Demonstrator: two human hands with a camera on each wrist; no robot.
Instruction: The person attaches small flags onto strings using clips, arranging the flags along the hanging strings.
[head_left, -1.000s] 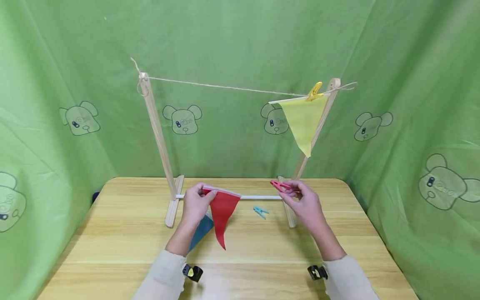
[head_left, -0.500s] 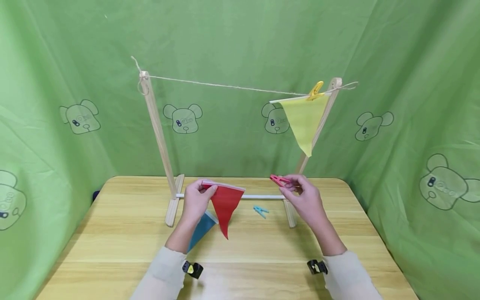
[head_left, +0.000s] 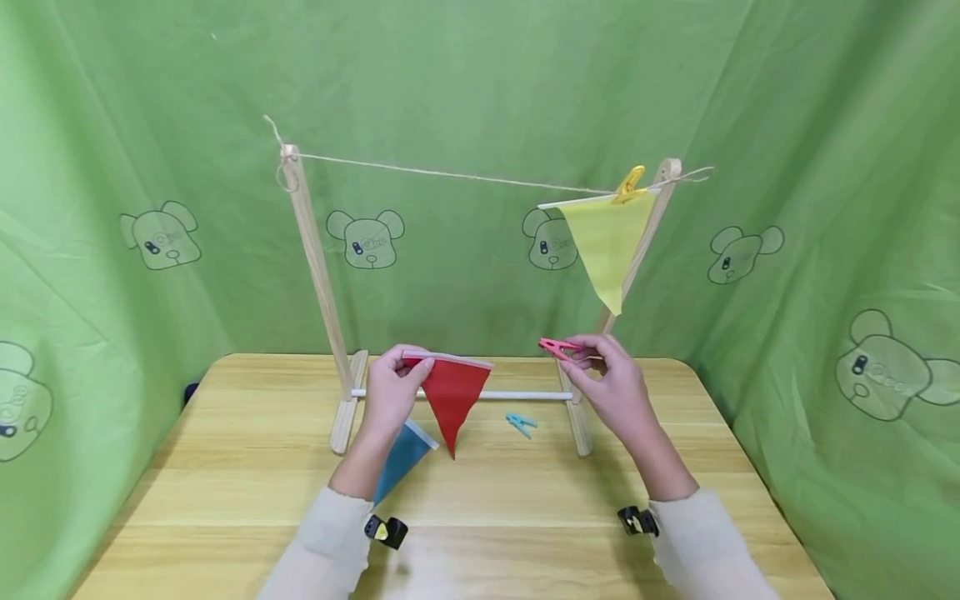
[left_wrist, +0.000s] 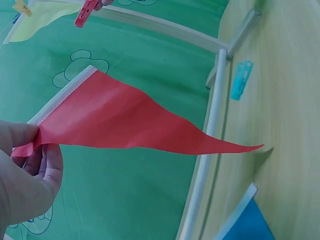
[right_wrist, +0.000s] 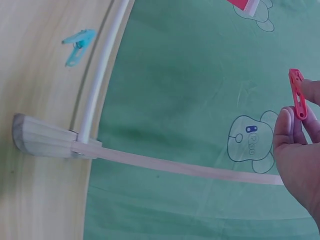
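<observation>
My left hand [head_left: 393,392] pinches a red pennant [head_left: 454,390] by the left end of its white top edge, and the cloth hangs point down in front of the stand. To the right, my right hand [head_left: 609,377] holds a red clothespin [head_left: 557,347] between thumb and fingers, apart from the pennant. A blue pennant [head_left: 405,457] lies on the table, partly behind the left forearm. Near the middle of the table rests a light blue clothespin [head_left: 521,424]. A yellow clothespin [head_left: 628,185] clips a yellow pennant [head_left: 609,246] to the string's right end.
A wooden stand with a left post [head_left: 318,267] and a right post [head_left: 651,229] rises from the table [head_left: 480,533]. String [head_left: 442,174] runs between the post tops, and a white bar [head_left: 525,395] joins the feet. Green curtain [head_left: 465,75] surrounds the table.
Both hands have risen a little, the left with the red pennant and the right with the red clothespin. The pennant's free end has swung slightly up and to the right.
</observation>
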